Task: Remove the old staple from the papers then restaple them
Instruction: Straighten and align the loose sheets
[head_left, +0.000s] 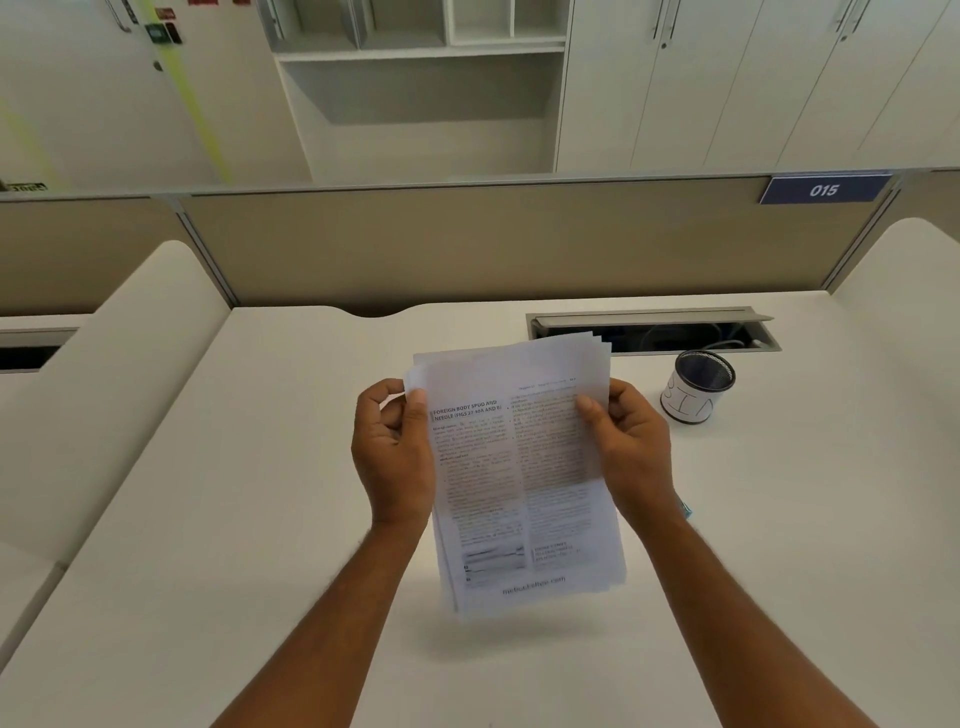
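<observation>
A stack of printed papers (519, 467) is held up above the white desk (260, 519), its sheets slightly fanned at the top edge. My left hand (395, 452) grips the upper left edge, thumb on the front near the top left corner. My right hand (631, 447) grips the upper right edge, thumb pressed on the printed page. The staple is too small to make out. No stapler or staple remover is in view.
A black mesh pen cup (698, 387) with a white label stands on the desk to the right of the papers. Behind it an open cable tray (654, 330) is set into the desk. A beige partition (467, 244) with a blue "015" sign (823, 189) closes the back.
</observation>
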